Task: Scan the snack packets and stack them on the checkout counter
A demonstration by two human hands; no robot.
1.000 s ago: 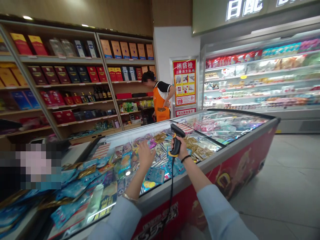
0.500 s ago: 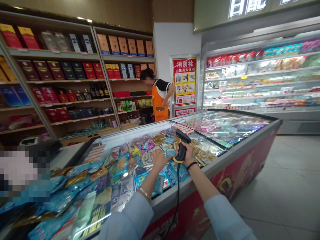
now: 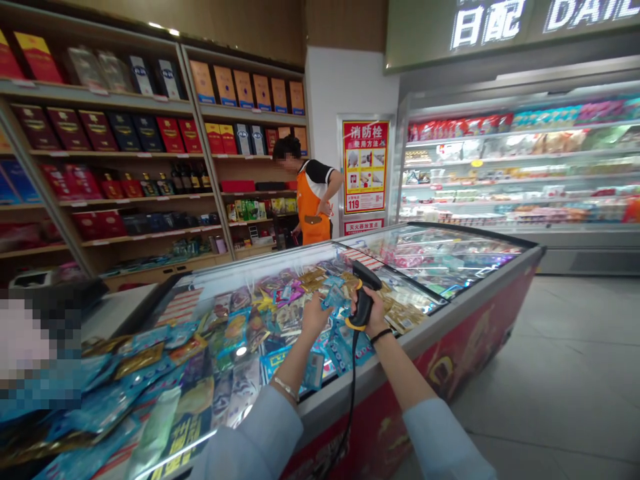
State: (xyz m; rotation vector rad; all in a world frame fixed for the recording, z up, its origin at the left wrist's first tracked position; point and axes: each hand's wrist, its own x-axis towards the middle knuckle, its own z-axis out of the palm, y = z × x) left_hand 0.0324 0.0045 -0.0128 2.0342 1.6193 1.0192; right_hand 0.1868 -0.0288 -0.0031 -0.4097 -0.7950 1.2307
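My right hand is wrapped round the grip of a black and yellow barcode scanner, its head tilted up and its cable hanging over the freezer's front edge. To the left of the scanner, my left hand pinches the edge of a small blue packet between thumb and fingers. Gold packets and more blue packets lie around both hands on the glass top of the chest freezer.
A pile of blue and gold packets covers the freezer's near left end. Behind it, a person in an orange apron stands by shelves of boxes. A lit chiller lines the back right. Tiled floor lies right of the freezer.
My left hand's spread fingers have drawn together at the blue packet, which has shifted slightly left and up. The scanner stays in my right hand. The view has turned a little to the right.
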